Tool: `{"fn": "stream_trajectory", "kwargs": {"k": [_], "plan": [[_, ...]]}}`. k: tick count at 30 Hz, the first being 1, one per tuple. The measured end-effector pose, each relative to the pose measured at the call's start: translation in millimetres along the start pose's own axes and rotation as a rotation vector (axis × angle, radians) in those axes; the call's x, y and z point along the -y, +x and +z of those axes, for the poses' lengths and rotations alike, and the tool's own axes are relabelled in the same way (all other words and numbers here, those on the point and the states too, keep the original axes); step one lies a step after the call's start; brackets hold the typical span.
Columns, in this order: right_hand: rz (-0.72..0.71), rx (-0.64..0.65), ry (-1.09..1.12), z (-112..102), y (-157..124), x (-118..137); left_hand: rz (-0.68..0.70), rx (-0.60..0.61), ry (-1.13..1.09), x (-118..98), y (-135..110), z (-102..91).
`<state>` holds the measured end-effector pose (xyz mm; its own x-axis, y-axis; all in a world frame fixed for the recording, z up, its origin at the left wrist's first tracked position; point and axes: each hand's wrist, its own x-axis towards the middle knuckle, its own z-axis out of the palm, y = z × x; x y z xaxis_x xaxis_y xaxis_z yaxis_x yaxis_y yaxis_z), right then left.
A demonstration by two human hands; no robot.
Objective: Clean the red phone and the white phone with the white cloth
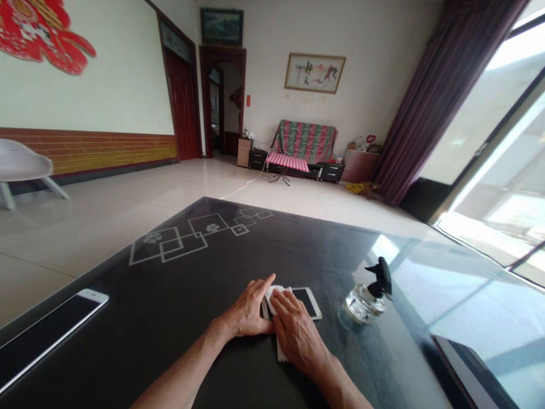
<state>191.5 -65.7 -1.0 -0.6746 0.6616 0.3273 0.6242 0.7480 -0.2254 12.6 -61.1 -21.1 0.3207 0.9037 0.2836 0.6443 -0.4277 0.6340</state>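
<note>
A white-framed smartphone (310, 302) with a dark screen lies flat on the black glossy table (170, 295). My left hand (247, 311) grips its left end, thumb near me and fingers on the far side. Pressed on the screen is a white cloth or tissue (281, 351), held under the fingers of my right hand (298, 329). Part of the cloth hangs toward me below the palm. My hands cover the phone's left half. Just right of them stands a clear spray bottle (364, 304) with a black trigger head.
A larger white-edged device (46, 335) with a dark screen lies at the table's left edge. Another dark flat device (472, 369) rests at the lower right. Beyond the table are a white chair (25, 162), a small red-striped table (287, 162) and a window with a purple curtain (434, 102).
</note>
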Motion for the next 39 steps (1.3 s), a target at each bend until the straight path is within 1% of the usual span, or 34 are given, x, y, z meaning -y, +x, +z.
{"fn": "stream_trajectory", "kwargs": {"k": [4, 8, 11, 17, 20, 24, 27, 33, 39], "plan": [[0.026, 0.006, 0.027, 0.4, 5.1, 7.5, 0.0, 0.024, -0.032, 5.8, 0.9, 0.6], [0.077, 0.005, 0.006, 0.9, 4.8, 2.3, -0.025, 0.042, -0.046, 7.3, 1.7, 0.0], [0.116, -0.01, -0.022, -1.7, 1.4, -9.9, -0.032, 0.049, -0.056, 5.8, 2.3, -0.8], [0.206, -0.067, -0.093, -10.9, -7.2, -44.6, -0.014, 0.039, -0.071, 3.9, 1.1, -2.4], [0.244, -0.063, -0.135, -10.5, -8.4, -50.2, -0.008, 0.025, -0.08, 3.4, 0.3, -2.7], [0.295, -0.065, -0.222, -5.7, -8.4, -41.7, -0.017, 0.004, -0.071, 3.9, 0.3, -0.5], [0.293, -0.046, -0.239, -3.5, -7.5, -31.6, -0.032, -0.013, -0.051, 4.8, 0.5, 1.0], [0.249, -0.031, -0.161, 0.7, -0.2, -8.8, -0.012, -0.02, 0.021, 5.9, 0.7, -1.4], [0.191, -0.018, -0.03, 2.0, 10.3, 17.8, -0.019, -0.023, 0.002, 9.0, 0.6, -1.3]]}}
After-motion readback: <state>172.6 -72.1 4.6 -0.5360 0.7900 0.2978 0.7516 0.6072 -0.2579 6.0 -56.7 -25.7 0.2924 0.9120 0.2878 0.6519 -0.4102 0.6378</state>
